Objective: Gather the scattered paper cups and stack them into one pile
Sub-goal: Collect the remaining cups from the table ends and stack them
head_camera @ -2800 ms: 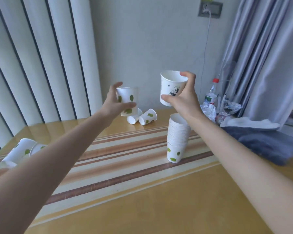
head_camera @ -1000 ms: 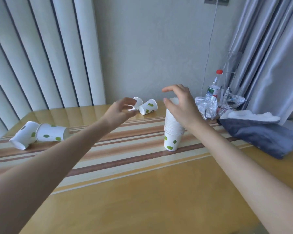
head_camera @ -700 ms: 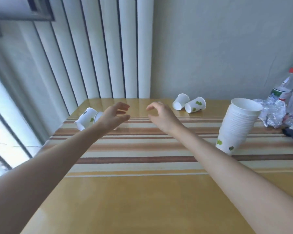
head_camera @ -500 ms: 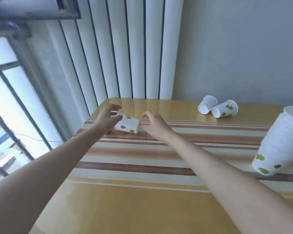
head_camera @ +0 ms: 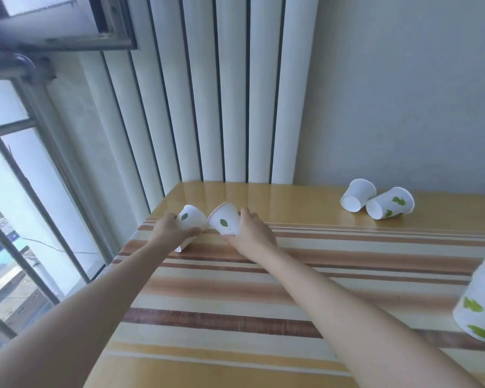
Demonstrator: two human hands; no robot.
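Cups (head_camera: 191,219) (head_camera: 225,219) gripped, touching, near table's (head_camera: 235,326) far-left corner.

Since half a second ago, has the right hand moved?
Yes. The right hand now grips a leaf-print cup, closer to the vertical blinds than before.

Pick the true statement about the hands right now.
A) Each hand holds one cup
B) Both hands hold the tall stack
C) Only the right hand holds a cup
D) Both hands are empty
A: the left hand grips one leaf-print cup and the right hand grips another cup, side by side near the table's far left corner.
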